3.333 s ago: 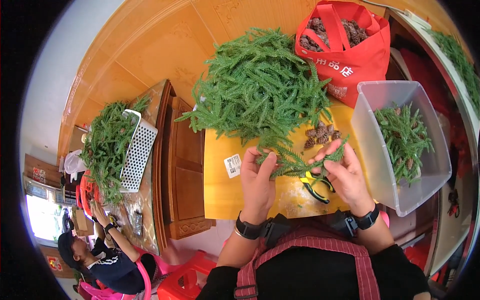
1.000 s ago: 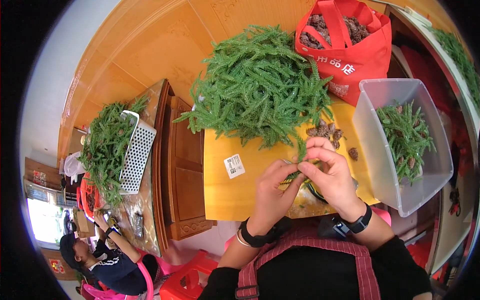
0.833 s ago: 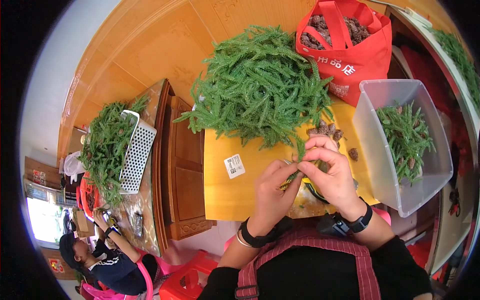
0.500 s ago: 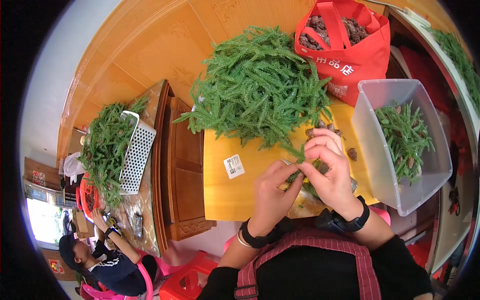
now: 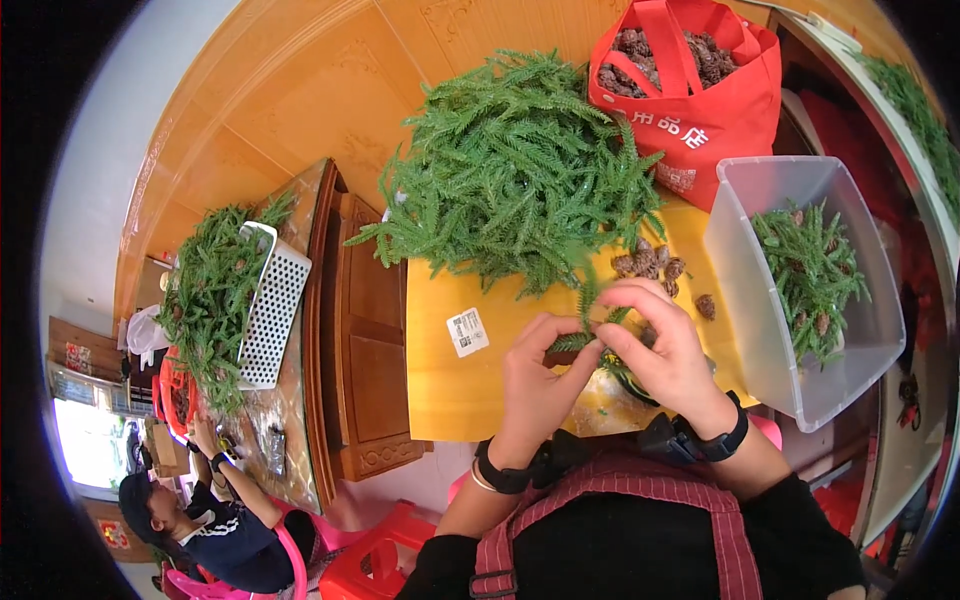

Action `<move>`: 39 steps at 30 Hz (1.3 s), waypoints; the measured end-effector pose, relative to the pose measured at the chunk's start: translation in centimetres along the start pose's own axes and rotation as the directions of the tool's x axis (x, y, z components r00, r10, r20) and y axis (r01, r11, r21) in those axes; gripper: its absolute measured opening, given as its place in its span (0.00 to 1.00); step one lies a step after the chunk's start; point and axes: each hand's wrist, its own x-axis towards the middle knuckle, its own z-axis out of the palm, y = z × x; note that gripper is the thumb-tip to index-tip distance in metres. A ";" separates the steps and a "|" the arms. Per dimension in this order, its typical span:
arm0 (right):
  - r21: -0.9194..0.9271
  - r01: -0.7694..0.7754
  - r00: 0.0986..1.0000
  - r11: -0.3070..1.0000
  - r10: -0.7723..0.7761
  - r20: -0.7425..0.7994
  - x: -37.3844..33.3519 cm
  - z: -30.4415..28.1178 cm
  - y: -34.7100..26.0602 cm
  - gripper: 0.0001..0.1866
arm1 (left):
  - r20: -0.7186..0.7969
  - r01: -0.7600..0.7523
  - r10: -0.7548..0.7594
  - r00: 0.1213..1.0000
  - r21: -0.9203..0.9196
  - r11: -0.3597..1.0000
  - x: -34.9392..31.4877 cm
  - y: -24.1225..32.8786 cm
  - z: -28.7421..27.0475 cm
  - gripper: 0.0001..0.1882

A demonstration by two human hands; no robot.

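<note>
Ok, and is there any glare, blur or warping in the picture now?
Head view: the window is blown out to white; head view: the upper tip of the held sprig looks smeared; head view: the wooden wall panelling curves along its outer edge.

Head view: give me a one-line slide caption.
Left hand and right hand pinch an evergreen sprig above a yellow surface near loose pinecones.

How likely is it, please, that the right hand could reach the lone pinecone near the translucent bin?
Probably yes: the lone pinecone lies near the right hand with nothing visible between them, though that hand is busy at the green sprig.
</note>
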 end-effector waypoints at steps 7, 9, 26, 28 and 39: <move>-0.307 0.169 0.930 0.936 -0.255 -0.266 -0.8 -1.9 0.8 0.21 | 0.048 0.132 -0.123 0.991 -0.354 0.926 0.3 0.1 -1.6 0.11; -0.025 -0.050 0.902 0.998 0.034 -0.431 -1.0 -2.1 1.3 0.22 | 0.046 0.148 -0.142 0.989 -0.436 0.888 0.4 0.2 -1.8 0.13; 0.494 -0.237 0.941 0.836 0.325 -0.099 -2.8 -2.1 2.3 0.07 | 0.251 0.220 -0.096 0.963 -0.528 0.821 0.3 -0.6 -3.9 0.11; 0.604 -0.274 0.928 0.749 0.371 -0.039 -2.7 -2.3 2.4 0.07 | 0.291 0.199 -0.018 0.957 -0.607 0.770 0.3 -1.4 -4.1 0.10; 0.928 -0.199 0.920 0.316 0.386 0.067 -2.6 -1.8 3.2 0.06 | 0.142 0.122 -0.006 0.990 -0.830 0.544 0.0 -2.1 -3.2 0.09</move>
